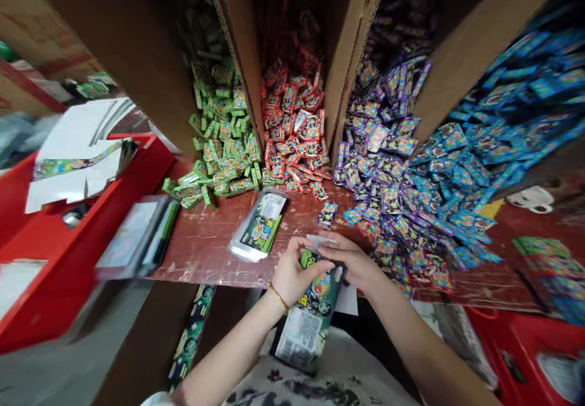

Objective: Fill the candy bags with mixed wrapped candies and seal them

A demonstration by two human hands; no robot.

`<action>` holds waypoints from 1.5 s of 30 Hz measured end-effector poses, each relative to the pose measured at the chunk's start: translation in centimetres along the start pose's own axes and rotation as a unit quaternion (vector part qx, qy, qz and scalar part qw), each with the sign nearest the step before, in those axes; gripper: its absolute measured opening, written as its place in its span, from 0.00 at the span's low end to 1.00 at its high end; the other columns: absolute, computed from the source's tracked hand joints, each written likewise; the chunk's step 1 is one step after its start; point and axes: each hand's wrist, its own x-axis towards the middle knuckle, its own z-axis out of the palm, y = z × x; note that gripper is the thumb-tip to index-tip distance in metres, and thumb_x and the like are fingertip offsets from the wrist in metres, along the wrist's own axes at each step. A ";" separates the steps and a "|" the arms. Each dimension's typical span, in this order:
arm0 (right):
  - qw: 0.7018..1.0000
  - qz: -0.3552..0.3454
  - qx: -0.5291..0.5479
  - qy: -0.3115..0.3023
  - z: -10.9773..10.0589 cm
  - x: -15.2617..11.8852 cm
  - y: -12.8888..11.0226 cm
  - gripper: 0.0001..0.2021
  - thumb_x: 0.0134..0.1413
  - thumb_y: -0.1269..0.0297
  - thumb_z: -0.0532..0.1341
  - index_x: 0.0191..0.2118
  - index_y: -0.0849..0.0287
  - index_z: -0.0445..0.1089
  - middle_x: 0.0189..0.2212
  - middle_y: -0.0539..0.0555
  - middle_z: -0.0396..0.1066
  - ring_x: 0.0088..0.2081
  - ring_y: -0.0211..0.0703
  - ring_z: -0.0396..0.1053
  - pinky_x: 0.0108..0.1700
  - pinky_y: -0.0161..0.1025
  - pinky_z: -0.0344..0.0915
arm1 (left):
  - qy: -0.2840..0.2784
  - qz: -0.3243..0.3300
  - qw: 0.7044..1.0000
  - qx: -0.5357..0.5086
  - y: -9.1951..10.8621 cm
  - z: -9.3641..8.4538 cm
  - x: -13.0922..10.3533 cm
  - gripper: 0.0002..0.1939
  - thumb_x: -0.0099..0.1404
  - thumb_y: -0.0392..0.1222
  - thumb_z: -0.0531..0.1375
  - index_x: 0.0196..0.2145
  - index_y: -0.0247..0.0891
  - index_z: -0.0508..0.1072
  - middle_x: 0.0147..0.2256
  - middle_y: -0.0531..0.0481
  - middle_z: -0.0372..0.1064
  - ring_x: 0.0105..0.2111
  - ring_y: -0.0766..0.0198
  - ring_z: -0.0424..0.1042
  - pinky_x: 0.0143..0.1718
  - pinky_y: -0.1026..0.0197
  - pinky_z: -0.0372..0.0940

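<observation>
Box (323, 296) probably light, thin card, crushable; hold long sides. Left hand (297, 273) grips far end; right hand (355, 262) pinches flap (315, 239).

1. Hands: two were present at lower centre, the left hand (297, 277) and the right hand (363, 266).
2. Bracelet (278, 296): one was fitted, lower centre.
3. Printed box (325, 293): one was held, lower centre.
4. Clear-edged package (261, 226): one lay at centre.
5. Packet heaps: four spanned the frame, centre-left to right: green heap (228, 156), red heap (297, 147), purple heap (384, 156), blue heap (484, 156). Individual packets overlapped and were uncountable.
6. Red bin (98, 211): one stood at the left edge.
</observation>
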 end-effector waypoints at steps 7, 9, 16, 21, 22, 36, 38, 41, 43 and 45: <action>0.995 -0.097 -0.032 0.002 -1.2 -1.5 0.6 0.27 0.40 0.57 0.69 0.47 0.55 0.61 0.33 0.52 0.74 0.32 0.41 0.72 0.33 0.37 0.66 | 0.157 -0.007 0.974 -0.165 -0.5 -1.7 3.0 0.24 0.56 0.50 0.63 0.45 0.40 0.61 0.33 0.52 0.66 0.29 0.65 0.69 0.33 0.61 0.66; 0.985 -0.133 -0.104 -0.017 -1.5 -2.9 0.7 0.32 0.40 0.62 0.69 0.51 0.52 0.56 0.33 0.51 0.74 0.35 0.43 0.72 0.37 0.40 0.67 | 0.188 0.021 0.970 -0.155 0.0 -2.6 3.6 0.28 0.57 0.53 0.61 0.52 0.41 0.58 0.38 0.48 0.67 0.35 0.61 0.71 0.38 0.57 0.67; 0.877 -0.251 -0.407 0.037 -1.2 -8.0 -3.7 0.32 0.45 0.68 0.65 0.57 0.48 0.55 0.36 0.51 0.73 0.38 0.44 0.72 0.44 0.43 0.66 | -0.121 0.237 0.926 0.270 5.5 -3.2 1.9 0.35 0.43 0.59 0.68 0.47 0.43 0.69 0.45 0.42 0.70 0.50 0.44 0.65 0.57 0.40 0.47; 0.896 -0.262 -0.358 0.026 -2.7 -7.9 -6.9 0.30 0.45 0.65 0.66 0.55 0.52 0.56 0.32 0.51 0.74 0.29 0.42 0.73 0.32 0.39 0.70 | -0.260 0.069 0.959 0.088 2.8 -0.7 0.9 0.17 0.54 0.54 0.63 0.29 0.37 0.67 0.21 0.55 0.66 0.24 0.64 0.68 0.27 0.63 0.63; 0.886 -0.305 -0.343 0.057 -3.0 -7.6 -6.4 0.30 0.46 0.65 0.66 0.54 0.52 0.56 0.35 0.53 0.74 0.33 0.44 0.73 0.35 0.41 0.70 | -0.230 0.048 0.972 0.008 2.0 -0.1 0.6 0.16 0.56 0.52 0.62 0.33 0.37 0.65 0.24 0.54 0.67 0.26 0.65 0.69 0.28 0.64 0.63; 0.849 -0.444 -0.132 0.256 -0.9 -4.1 5.1 0.19 0.52 0.67 0.62 0.50 0.55 0.61 0.45 0.58 0.69 0.47 0.46 0.69 0.50 0.49 0.66 | -0.077 -0.021 0.960 -0.268 -1.0 2.4 -2.3 0.19 0.62 0.41 0.59 0.48 0.44 0.55 0.34 0.52 0.68 0.32 0.66 0.70 0.32 0.64 0.67; 0.859 -0.427 -0.125 0.255 -1.0 -3.8 5.4 0.17 0.51 0.66 0.63 0.48 0.55 0.62 0.43 0.56 0.70 0.45 0.44 0.69 0.51 0.48 0.64 | -0.047 -0.034 0.961 -0.270 -1.2 2.4 -2.1 0.12 0.63 0.42 0.58 0.41 0.42 0.58 0.29 0.55 0.66 0.27 0.68 0.69 0.28 0.66 0.65; 0.860 -0.440 -0.097 0.242 -0.8 -3.7 5.5 0.16 0.50 0.67 0.63 0.46 0.54 0.63 0.39 0.52 0.70 0.46 0.43 0.68 0.52 0.46 0.63 | -0.019 -0.002 0.959 -0.283 -1.0 2.2 -1.6 0.09 0.62 0.42 0.59 0.37 0.39 0.61 0.37 0.48 0.69 0.35 0.65 0.71 0.36 0.63 0.66; 0.858 -0.450 -0.077 0.234 -0.6 -3.7 5.5 0.19 0.50 0.67 0.63 0.49 0.53 0.61 0.41 0.53 0.70 0.48 0.43 0.67 0.52 0.47 0.63 | -0.009 0.030 0.958 -0.286 -0.8 2.0 -1.4 0.09 0.60 0.41 0.61 0.35 0.38 0.62 0.41 0.45 0.69 0.40 0.63 0.71 0.41 0.60 0.65; 0.872 -0.430 -0.075 0.219 -0.4 -3.9 5.2 0.24 0.50 0.66 0.63 0.53 0.53 0.57 0.42 0.55 0.71 0.47 0.45 0.68 0.51 0.48 0.65 | -0.003 0.043 0.959 -0.281 -0.6 1.8 -1.3 0.10 0.59 0.40 0.62 0.33 0.38 0.62 0.40 0.45 0.71 0.40 0.63 0.71 0.41 0.61 0.65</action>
